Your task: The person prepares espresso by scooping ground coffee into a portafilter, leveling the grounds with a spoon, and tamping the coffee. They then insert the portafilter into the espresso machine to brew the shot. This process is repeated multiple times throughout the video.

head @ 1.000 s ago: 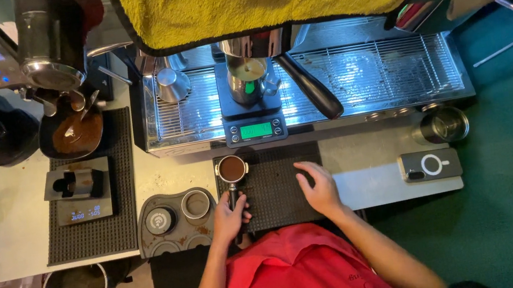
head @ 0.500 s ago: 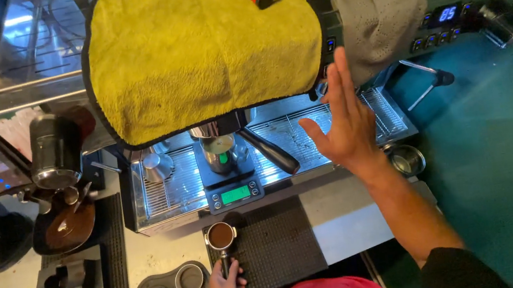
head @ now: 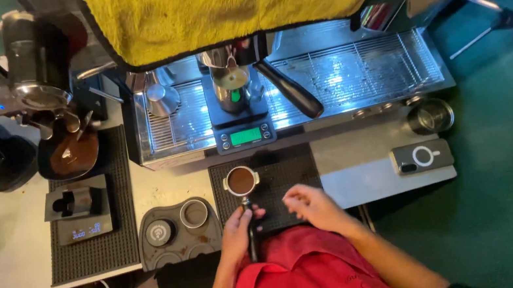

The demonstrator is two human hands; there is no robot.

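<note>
On the ribbed rubber mat [head: 287, 173], left hand [head: 239, 227] grips round metal portafilter [head: 242, 182].

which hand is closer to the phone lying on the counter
Right. The right hand rests on the black mat, with bare counter between it and the phone. The left hand is farther off, gripping the portafilter handle.

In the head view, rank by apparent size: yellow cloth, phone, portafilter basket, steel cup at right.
1. Yellow cloth, by far the largest.
2. Phone.
3. Steel cup and portafilter basket: look alike, so unranked.
</note>
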